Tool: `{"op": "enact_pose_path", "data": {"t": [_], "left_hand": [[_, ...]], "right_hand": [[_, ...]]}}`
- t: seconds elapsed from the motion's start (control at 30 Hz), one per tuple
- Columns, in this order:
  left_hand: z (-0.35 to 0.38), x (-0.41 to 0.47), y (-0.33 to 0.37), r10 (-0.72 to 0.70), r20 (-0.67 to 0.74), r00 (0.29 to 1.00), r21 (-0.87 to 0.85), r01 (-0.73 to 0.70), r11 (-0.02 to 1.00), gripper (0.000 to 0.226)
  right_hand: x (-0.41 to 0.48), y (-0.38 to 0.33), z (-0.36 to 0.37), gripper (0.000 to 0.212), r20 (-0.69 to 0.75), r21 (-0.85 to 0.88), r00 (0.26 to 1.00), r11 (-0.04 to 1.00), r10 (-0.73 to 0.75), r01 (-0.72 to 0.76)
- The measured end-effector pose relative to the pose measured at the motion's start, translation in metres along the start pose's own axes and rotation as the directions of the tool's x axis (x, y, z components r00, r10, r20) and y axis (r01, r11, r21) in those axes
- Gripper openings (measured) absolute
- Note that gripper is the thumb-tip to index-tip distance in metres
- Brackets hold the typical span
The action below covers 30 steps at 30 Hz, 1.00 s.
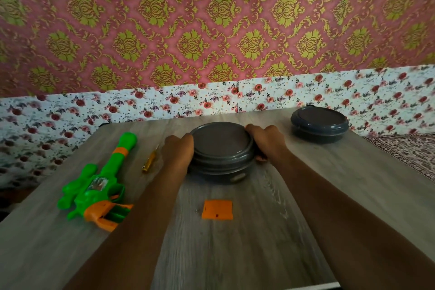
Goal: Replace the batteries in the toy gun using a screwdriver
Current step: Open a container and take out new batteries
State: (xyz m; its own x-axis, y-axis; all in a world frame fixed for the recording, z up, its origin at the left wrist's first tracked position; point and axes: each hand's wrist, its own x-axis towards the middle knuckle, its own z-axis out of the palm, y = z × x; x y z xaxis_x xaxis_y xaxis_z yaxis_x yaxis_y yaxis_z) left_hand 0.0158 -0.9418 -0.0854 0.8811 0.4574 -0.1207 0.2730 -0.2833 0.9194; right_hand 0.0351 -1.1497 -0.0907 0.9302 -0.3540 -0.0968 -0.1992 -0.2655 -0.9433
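A green and orange toy gun (98,183) lies on the left of the wooden table (235,254), barrel pointing away from me. A yellow-handled screwdriver (149,160) lies just right of the barrel. The orange battery cover (217,209) rests flat in the middle, with a tiny screw (197,210) at its left edge. A round grey lidded container (221,153) stands beyond the cover. My left hand (179,150) grips its left side and my right hand (264,141) grips its right side, fingers curled over the lid's rim.
A second round grey lidded container (319,123) stands at the table's back right. A floral-papered wall (211,99) runs right behind the table. A patterned cloth (404,150) lies beyond the right edge.
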Motion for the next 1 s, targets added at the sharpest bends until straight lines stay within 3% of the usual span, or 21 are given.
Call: {"op": "enact_pose_path", "data": {"t": [0.27,0.37,0.47,0.6,0.77,0.87,0.93,1.0], "left_hand": [[0.002,-0.004,0.011,-0.08,0.102,0.992,-0.036,0.084,0.996,0.045],[0.005,-0.001,0.011,-0.056,0.135,0.989,-0.031,0.061,0.998,0.061],[0.008,-0.009,0.008,0.079,0.154,0.985,0.085,-0.092,0.992,0.074],[0.012,-0.026,0.005,0.261,0.119,0.958,0.172,-0.279,0.945,0.065],[0.016,-0.039,0.007,0.331,0.105,0.938,0.18,-0.345,0.921,0.057],[0.01,-0.038,0.008,0.291,0.111,0.95,0.074,-0.3,0.951,0.062],[0.005,-0.04,0.008,0.192,0.213,0.958,-0.137,-0.166,0.977,0.065],[0.005,-0.048,0.007,0.12,0.378,0.918,-0.335,0.015,0.942,0.066]], "right_hand": [[0.0,-0.001,0.002,0.043,0.095,-0.047,0.995,0.998,-0.041,0.046],[-0.002,-0.002,-0.003,0.045,0.054,-0.03,0.992,0.993,-0.11,0.112],[0.0,-0.004,-0.01,0.048,0.076,0.026,0.994,0.997,-0.077,0.075],[-0.001,-0.017,-0.016,0.051,0.126,0.005,0.991,0.999,0.049,-0.05],[-0.003,-0.02,-0.016,0.082,0.057,-0.04,0.995,0.996,-0.082,0.084],[-0.004,-0.022,-0.016,0.08,0.032,-0.044,0.992,0.991,-0.122,0.123],[-0.005,-0.022,-0.015,0.077,0.011,-0.029,0.994,0.994,-0.106,0.106],[-0.004,-0.019,-0.015,0.079,-0.018,0.042,0.998,0.997,-0.063,0.064]]}}
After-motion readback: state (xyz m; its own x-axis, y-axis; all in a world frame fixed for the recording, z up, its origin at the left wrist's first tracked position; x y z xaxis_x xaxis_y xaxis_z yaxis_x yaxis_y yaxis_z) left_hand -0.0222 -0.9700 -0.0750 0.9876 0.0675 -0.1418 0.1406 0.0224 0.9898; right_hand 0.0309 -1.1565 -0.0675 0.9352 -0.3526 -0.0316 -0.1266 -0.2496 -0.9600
